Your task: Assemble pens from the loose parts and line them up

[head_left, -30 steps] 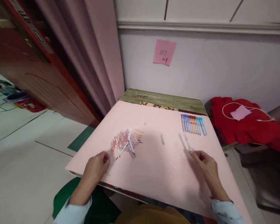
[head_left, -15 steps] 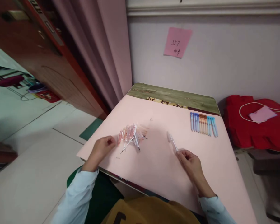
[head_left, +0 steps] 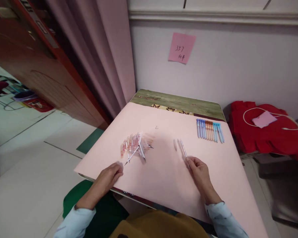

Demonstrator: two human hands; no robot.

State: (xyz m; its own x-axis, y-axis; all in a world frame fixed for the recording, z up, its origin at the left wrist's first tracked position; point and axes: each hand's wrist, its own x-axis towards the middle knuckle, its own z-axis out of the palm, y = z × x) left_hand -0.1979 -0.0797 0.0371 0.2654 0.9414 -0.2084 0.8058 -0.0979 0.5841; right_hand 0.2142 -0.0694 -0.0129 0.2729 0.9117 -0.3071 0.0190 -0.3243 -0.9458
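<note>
Between the thumb and fingers of my right hand (head_left: pixel 198 170) is a slim white pen refill (head_left: pixel 183 147), pointing up and away over the table. Just left of it a short translucent pen part (head_left: pixel 175 144) lies on the pink table top. My left hand (head_left: pixel 113 173) rests low at the table's near left, fingers closed; whatever they hold, if anything, is hidden. Beyond that hand lies a loose pile of translucent pinkish pen parts (head_left: pixel 132 142), with white refills (head_left: pixel 142 150) with dark tips on top.
At the back right, a row of blue, brown and light-blue pens (head_left: pixel 210 130) lies side by side on the pink table cover (head_left: pixel 164 185). A red cloth (head_left: pixel 240 132) with a cord and pink paper is right of the table. A wooden door (head_left: pixel 64 82) stands left.
My left hand has moved down toward the near edge, over where a small piece lay. The translucent part now lies apart from the refill in my right hand. The view has shifted slightly.
</note>
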